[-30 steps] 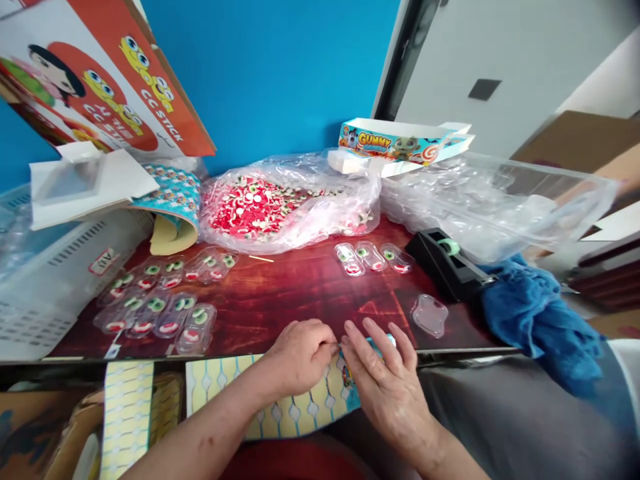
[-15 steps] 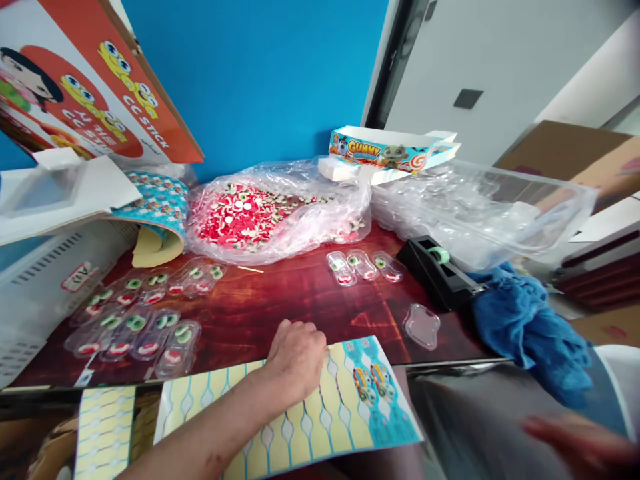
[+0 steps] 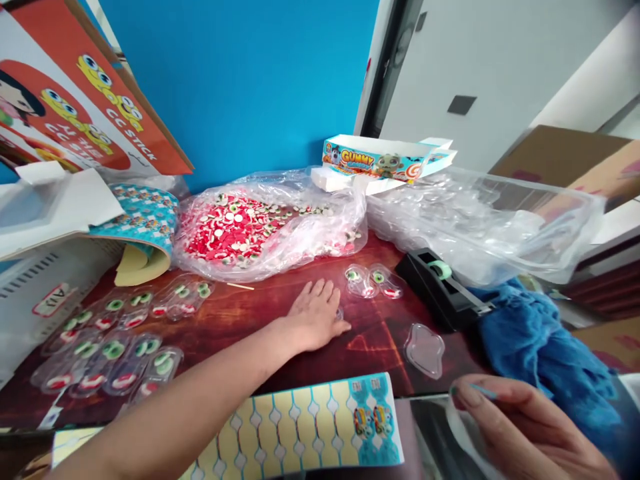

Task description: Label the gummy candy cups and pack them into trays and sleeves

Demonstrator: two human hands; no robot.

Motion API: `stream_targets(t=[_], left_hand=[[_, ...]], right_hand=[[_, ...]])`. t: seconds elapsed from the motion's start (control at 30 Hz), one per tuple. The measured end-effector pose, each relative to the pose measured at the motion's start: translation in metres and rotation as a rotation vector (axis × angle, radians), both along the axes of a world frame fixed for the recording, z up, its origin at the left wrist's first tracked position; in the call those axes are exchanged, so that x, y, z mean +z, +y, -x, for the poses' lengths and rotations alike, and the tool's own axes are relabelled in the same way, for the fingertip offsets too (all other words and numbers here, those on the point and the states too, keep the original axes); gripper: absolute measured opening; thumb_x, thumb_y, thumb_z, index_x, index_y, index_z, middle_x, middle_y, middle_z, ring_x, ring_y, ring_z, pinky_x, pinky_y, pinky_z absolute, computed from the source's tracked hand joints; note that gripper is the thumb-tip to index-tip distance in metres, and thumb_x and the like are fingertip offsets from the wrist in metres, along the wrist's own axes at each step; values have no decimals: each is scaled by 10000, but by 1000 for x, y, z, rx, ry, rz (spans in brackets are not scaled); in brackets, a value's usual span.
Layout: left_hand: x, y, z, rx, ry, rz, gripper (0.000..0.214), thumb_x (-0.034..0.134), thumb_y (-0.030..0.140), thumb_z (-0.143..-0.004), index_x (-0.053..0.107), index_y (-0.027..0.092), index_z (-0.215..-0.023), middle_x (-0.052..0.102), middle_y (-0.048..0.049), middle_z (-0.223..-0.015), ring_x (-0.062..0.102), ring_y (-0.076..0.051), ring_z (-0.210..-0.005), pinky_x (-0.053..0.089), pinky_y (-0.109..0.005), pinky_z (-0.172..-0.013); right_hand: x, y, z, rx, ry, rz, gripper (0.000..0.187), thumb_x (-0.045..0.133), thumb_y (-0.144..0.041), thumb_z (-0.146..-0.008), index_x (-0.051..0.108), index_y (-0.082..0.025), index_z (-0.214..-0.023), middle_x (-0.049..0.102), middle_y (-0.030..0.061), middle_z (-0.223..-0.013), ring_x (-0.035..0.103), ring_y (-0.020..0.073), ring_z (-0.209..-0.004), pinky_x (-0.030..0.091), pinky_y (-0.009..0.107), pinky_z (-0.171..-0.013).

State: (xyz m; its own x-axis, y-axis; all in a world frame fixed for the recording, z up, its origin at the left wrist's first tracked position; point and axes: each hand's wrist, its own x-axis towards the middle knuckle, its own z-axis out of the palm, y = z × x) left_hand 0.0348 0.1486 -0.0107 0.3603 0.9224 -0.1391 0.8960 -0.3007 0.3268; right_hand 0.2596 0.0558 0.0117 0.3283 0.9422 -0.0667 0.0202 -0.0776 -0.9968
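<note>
My left hand point(image 3: 317, 313) lies palm down on the dark red tabletop, fingers stretched and thumb out. Beneath it, a clear plastic edge shows between thumb and forefinger; the rest is hidden. Just beyond are two clear blister packs point(image 3: 361, 281) with green-and-white eye shapes and red-and-white pieces. At lower right, my right hand point(image 3: 535, 430) pinches a small sticker point(image 3: 483, 392) with a teal edge, mostly covered by the fingers. The sticker sheet point(image 3: 320, 427), pale yellow with a few blue printed labels at its right end, rests at the table's front edge below my left forearm.
Several filled packs point(image 3: 113, 353) lie at left. Behind are a bag of red-and-white pieces point(image 3: 225, 230), a Gummy box point(image 3: 370, 160) and a clear bin point(image 3: 570, 220). A black tape dispenser point(image 3: 440, 293), blue cloth point(image 3: 545, 340) and clear shell point(image 3: 424, 350) sit at right.
My left hand has moved from the sticker sheet up onto the table, where the third right-hand pack no longer shows in its place. My right hand has come further into view, holding a sticker.
</note>
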Motion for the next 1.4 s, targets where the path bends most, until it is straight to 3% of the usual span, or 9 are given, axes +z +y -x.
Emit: stream_targets(t=[0.17, 0.3, 0.43, 0.6, 0.87, 0.93, 1.03, 1.13, 1.4], left_hand=[[12, -55, 30, 78, -255, -40, 929, 549, 638, -684, 254, 92, -1375, 120, -202, -1469, 66, -332, -1350, 29, -506, -1071], [34, -69, 50, 557, -937, 55, 651, 400, 595, -809, 432, 114, -1247, 473, -192, -1277, 477, -272, -1137, 335, -436, -967], [43, -73, 53, 692, -1322, 397, 629, 514, 645, -711, 544, 114, -1046, 633, -100, -871, 592, -156, -681, 464, -321, -679], [36, -70, 49, 748, -1235, 381, 512, 768, 471, -500, 572, 123, -821, 589, -7, -644, 526, -98, -542, 429, -232, -540], [33, -64, 56, 753, -1286, 548, 749, 321, 788, -675, 563, 117, -902, 582, -34, -656, 556, -121, -501, 448, -256, -489], [32, -62, 56, 753, -1253, 559, 699, 364, 750, -691, 565, 120, -917, 583, -33, -660, 557, -127, -501, 446, -261, -485], [25, -60, 54, 693, -1087, 433, 416, 642, 444, -650, 573, 139, -924, 562, 12, -631, 516, -102, -486, 415, -229, -485], [15, -55, 53, 668, -853, 207, 267, 619, 217, -647, 603, 169, -910, 567, 28, -623, 496, -95, -501, 386, -219, -508], [17, -48, 46, 566, -449, 62, 165, 580, 225, -687, 635, 217, -842, 636, -3, -708, 553, -146, -626, 376, -239, -563]], right_hand=[[11, 35, 30, 148, 82, 28, 290, 798, -369, -485, 607, -182, -600, 633, 39, -571, 574, 154, -496, 475, 237, -428], [19, 58, 61, 186, 186, 7, 315, 810, -337, -477, 573, -177, -608, 594, -4, -546, 542, 110, -495, 447, 202, -452], [11, 58, 97, 312, 141, 36, 292, 767, -340, -563, 534, -172, -613, 535, -35, -503, 467, 80, -462, 383, 190, -434], [-6, 45, 122, 275, -130, 29, 254, 693, -363, -649, 537, -167, -608, 492, -46, -507, 395, 70, -469, 342, 190, -435], [-16, 49, 117, 233, -240, 32, 259, 658, -385, -655, 532, -167, -595, 469, -52, -489, 379, 75, -455, 317, 191, -419], [-19, 47, 117, 227, -260, 33, 261, 655, -394, -656, 537, -167, -601, 479, -49, -493, 388, 76, -454, 317, 191, -417], [-22, 45, 119, 231, -308, 34, 267, 643, -410, -666, 540, -172, -605, 492, -43, -495, 396, 81, -449, 323, 193, -415], [-24, 46, 120, 236, -395, 32, 272, 617, -421, -682, 534, -179, -590, 502, -38, -489, 408, 89, -441, 335, 199, -419], [-30, 52, 119, 296, -662, -46, 274, 522, -419, -736, 509, -199, -574, 501, -37, -472, 414, 102, -422, 343, 218, -443]])
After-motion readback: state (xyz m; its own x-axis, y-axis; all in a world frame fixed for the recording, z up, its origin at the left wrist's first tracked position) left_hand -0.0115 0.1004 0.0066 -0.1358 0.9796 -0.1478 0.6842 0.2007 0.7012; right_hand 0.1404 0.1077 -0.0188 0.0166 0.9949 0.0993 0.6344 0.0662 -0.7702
